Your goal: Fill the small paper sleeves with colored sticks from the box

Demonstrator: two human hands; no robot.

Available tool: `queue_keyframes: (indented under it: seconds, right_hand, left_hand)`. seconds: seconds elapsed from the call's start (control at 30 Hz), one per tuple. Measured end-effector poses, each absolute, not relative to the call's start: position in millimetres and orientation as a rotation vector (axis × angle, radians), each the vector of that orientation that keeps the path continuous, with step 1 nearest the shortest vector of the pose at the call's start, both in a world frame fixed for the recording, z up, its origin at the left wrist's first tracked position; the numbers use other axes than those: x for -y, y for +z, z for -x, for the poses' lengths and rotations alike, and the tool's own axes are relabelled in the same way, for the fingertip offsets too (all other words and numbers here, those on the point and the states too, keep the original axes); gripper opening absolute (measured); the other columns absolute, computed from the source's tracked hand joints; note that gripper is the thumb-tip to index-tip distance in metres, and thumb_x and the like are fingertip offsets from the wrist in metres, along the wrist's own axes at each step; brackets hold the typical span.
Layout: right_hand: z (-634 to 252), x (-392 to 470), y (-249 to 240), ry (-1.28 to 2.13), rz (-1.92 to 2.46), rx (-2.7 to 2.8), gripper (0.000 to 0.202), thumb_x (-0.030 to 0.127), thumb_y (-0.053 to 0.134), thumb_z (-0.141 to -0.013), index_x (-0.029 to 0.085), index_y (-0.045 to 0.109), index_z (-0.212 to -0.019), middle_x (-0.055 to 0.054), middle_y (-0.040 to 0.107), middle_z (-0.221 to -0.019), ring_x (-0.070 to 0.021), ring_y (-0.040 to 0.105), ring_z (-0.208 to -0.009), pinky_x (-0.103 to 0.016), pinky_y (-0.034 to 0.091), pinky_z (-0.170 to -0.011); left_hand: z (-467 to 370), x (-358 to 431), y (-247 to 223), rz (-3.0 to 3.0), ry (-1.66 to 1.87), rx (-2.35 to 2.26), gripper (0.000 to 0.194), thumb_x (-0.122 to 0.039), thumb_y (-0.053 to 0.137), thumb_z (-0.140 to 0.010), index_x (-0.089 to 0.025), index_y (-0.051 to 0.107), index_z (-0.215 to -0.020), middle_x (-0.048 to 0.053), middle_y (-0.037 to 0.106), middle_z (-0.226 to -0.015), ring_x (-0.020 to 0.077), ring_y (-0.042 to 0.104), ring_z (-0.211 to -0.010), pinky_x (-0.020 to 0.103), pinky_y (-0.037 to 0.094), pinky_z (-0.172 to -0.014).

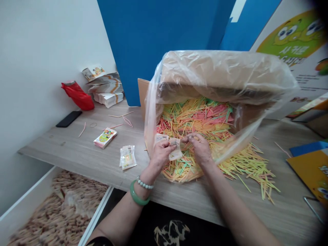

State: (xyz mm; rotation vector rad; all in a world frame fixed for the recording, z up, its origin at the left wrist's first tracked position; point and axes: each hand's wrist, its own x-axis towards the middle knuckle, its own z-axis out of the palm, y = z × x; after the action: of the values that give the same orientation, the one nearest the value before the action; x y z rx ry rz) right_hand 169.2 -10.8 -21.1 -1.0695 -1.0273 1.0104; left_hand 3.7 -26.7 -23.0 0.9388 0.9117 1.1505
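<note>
My left hand (162, 152) pinches a small clear packet with printed edges (175, 150). A second such packet (161, 138) shows behind its fingers. Close by on the right, my right hand (198, 147) has its thumb and fingertips pressed together near the packet's edge; what they hold is too small to make out. Both hands are over a heap of thin yellow, pink and green sticks (212, 116), which fills the bottom of a cardboard box lined with a clear plastic bag (222, 68). More sticks (248, 160) spill onto the table at the right.
Left on the table (84, 140) lie filled packets (128, 157), a card stack (105, 137), loose sticks (127, 121), a black phone (68, 119), a red pouch (78, 95) and stacked printed sheets (107, 90). A white-walled bin (25, 201) stands lower left. Printed cardboard (311, 171) is at right.
</note>
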Motion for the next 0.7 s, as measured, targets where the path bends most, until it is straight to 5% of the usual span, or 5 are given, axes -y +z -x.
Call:
queue_keyframes:
  seconds: [0.17,0.33,0.7]
  right_hand:
    - [-169.7,18.4,22.2,1.157,0.865,0.873,0.017,0.029,0.078,-0.073,0.022,0.067,-0.084,0.002,0.074,-0.068,-0.0192,0.073,-0.071,-0.039,0.057,-0.081]
    - [-147.5,29.2,52.1,1.115,0.731,0.904,0.014,0.031,0.076,-0.08,0.024,0.065,-0.084,0.004,0.072,-0.07,-0.0198,0.075,-0.075,-0.043,0.058,-0.088]
    - [-137.5,37.7,38.1,1.061,0.881,1.066,0.009,0.03,0.068,-0.086,0.024,0.064,-0.083,0.003,0.075,-0.072,-0.0208,0.074,-0.078,-0.043,0.05,-0.094]
  left_hand:
    - [-1.2,31.3,-10.1,-1.315,1.161,-1.059,0.044,-0.044,0.076,-0.073,-0.017,0.049,-0.051,-0.005,0.038,-0.056,0.0095,0.036,-0.058,0.026,0.03,-0.058]
    - [-4.6,35.2,-3.5,-1.498,1.137,-1.066,0.052,-0.048,0.071,-0.076,-0.018,0.04,-0.048,-0.005,0.033,-0.056,0.0097,0.032,-0.059,0.028,0.025,-0.059]
    - [0.9,43.7,8.8,-1.129,0.926,-0.978,0.046,-0.057,0.083,-0.059,-0.016,0.062,-0.062,-0.008,0.039,-0.051,0.006,0.03,-0.047,0.024,0.021,-0.048]
